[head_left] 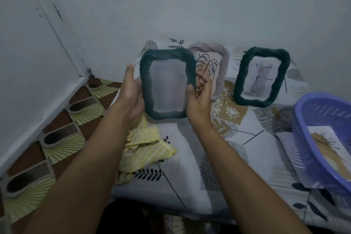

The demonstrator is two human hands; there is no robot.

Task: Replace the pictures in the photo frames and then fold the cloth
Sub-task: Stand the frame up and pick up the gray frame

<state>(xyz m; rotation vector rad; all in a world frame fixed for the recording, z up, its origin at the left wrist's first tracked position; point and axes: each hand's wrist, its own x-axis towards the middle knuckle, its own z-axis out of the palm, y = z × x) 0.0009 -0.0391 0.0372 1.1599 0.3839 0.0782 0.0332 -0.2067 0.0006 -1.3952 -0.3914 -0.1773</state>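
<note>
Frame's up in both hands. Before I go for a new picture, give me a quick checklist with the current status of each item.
1. Held frame gripped on both sides by left hand and right hand: ok.
2. Held frame's window without a picture: cannot tell, grey and blurred.
3. Replacement print ready in purple basket: ok.
4. Second frame standing upright, cat drawing inside: ok.
5. Yellow cloth folded: not ok, crumpled.

both hands, left hand [133, 93] and right hand [199, 99], grip a dark green frame [167, 83] upright above yellow cloth [144, 150].
</note>
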